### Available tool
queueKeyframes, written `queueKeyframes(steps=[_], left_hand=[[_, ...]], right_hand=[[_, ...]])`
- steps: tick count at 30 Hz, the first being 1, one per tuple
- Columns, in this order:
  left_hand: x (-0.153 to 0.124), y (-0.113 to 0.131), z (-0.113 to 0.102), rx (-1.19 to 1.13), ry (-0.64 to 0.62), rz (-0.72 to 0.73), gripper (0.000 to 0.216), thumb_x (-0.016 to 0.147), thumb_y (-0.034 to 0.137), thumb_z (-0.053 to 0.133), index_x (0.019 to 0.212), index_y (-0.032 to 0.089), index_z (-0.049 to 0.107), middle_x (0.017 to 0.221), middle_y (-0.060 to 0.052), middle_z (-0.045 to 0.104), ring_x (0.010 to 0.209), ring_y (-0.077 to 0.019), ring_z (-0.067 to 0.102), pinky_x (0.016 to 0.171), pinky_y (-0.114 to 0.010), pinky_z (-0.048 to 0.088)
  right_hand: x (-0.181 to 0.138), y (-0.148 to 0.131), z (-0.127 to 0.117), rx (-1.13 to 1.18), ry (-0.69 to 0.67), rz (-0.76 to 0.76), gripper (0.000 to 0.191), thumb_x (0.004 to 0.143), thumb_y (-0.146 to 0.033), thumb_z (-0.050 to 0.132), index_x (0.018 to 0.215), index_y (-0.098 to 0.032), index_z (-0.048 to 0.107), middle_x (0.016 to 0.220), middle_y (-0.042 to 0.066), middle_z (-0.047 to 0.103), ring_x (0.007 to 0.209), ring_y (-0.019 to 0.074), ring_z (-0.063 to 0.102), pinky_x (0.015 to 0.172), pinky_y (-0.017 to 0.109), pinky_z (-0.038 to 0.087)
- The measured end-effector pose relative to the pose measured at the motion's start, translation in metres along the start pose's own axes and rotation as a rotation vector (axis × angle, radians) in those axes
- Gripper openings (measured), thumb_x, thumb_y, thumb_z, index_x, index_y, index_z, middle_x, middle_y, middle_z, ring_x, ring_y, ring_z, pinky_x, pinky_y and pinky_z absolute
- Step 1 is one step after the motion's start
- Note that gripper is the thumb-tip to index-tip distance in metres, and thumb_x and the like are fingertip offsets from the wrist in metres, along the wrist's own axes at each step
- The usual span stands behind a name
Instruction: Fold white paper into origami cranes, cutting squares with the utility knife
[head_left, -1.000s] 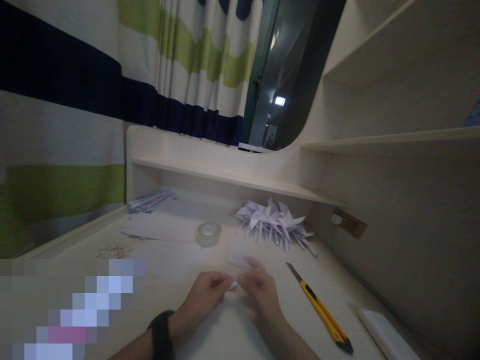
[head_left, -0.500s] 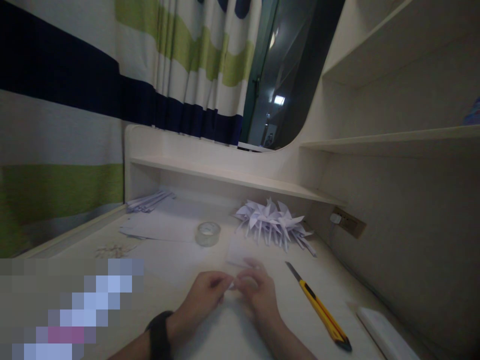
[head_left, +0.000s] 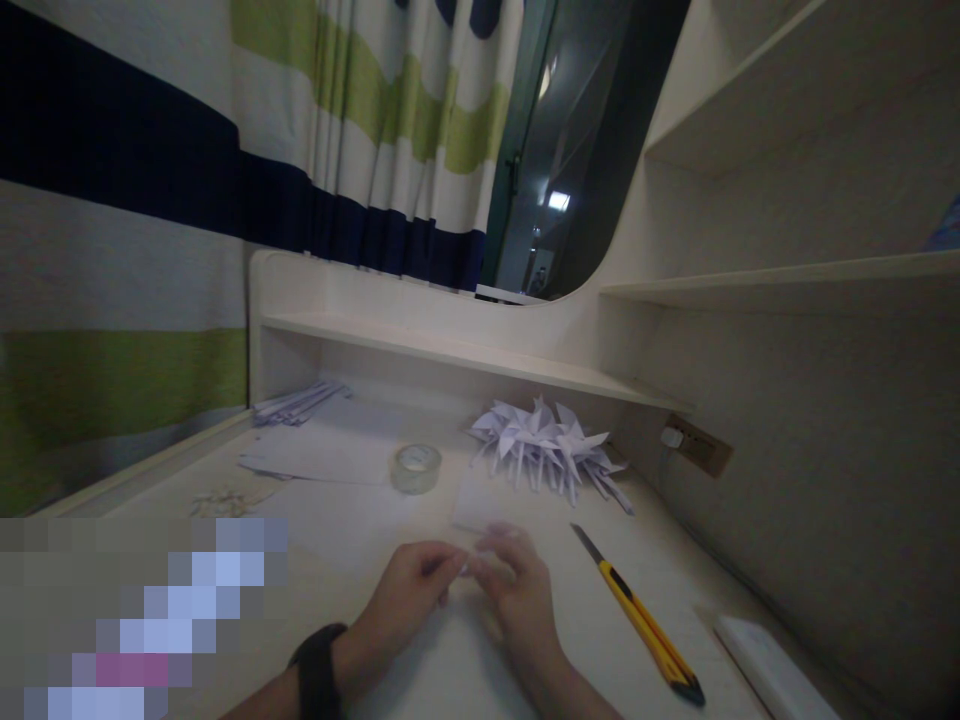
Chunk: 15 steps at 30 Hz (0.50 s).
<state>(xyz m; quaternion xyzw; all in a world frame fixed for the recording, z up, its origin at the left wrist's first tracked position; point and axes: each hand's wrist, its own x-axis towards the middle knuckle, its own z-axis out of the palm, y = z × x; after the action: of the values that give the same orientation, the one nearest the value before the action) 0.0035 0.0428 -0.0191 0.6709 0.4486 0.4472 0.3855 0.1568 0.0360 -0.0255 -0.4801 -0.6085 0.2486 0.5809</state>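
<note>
Left of the hands, bare desk (head_left: 330, 610) with open room. Left hand (head_left: 409, 595) and right hand (head_left: 517, 590) fingertip to fingertip, pinched on a small paper piece (head_left: 466, 568) between them. Beyond: tape roll (head_left: 417, 467), folded paper pile (head_left: 551, 445). Just right, yellow utility knife (head_left: 641, 620), then the desk's side wall. Barely changed from half a second ago.

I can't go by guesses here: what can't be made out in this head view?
- Paper piece: nearly all hidden between the left hand and right hand; its shape is unclear.
- Desk's lower left: pixelated block covers it.
- White slab: cut off by the bottom edge.
- Small bits: too blurred to name.
</note>
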Motion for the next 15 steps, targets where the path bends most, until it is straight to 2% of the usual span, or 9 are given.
queueKeyframes(steps=[9,12,15], left_hand=[[0.003,0.000,-0.004,-0.063,-0.008,0.003,0.036,0.079,0.041,0.052,0.073,0.012,0.072,0.058,-0.004,0.062,0.053,-0.0147,0.051,0.052,-0.024,0.039],[0.003,-0.004,-0.001,-0.048,-0.001,-0.008,0.030,0.077,0.037,0.054,0.073,0.013,0.073,0.060,-0.004,0.064,0.055,-0.0158,0.054,0.053,-0.024,0.040],[0.003,-0.007,0.000,-0.023,0.002,-0.010,0.027,0.077,0.034,0.055,0.073,0.014,0.073,0.062,-0.004,0.066,0.057,-0.0165,0.056,0.055,-0.025,0.041]], right_hand=[[-0.004,0.001,0.005,0.052,-0.015,0.077,0.047,0.062,-0.022,0.077,0.107,-0.024,0.066,0.107,0.005,0.067,0.099,0.0256,0.061,0.083,0.034,0.048],[0.001,0.002,0.001,0.072,-0.059,0.056,0.041,0.061,-0.024,0.078,0.100,-0.023,0.069,0.101,0.006,0.069,0.095,0.0257,0.063,0.078,0.033,0.050],[0.006,0.005,-0.003,0.085,-0.105,0.029,0.032,0.060,-0.032,0.080,0.089,-0.021,0.072,0.092,0.006,0.071,0.083,0.0243,0.066,0.070,0.031,0.052]])
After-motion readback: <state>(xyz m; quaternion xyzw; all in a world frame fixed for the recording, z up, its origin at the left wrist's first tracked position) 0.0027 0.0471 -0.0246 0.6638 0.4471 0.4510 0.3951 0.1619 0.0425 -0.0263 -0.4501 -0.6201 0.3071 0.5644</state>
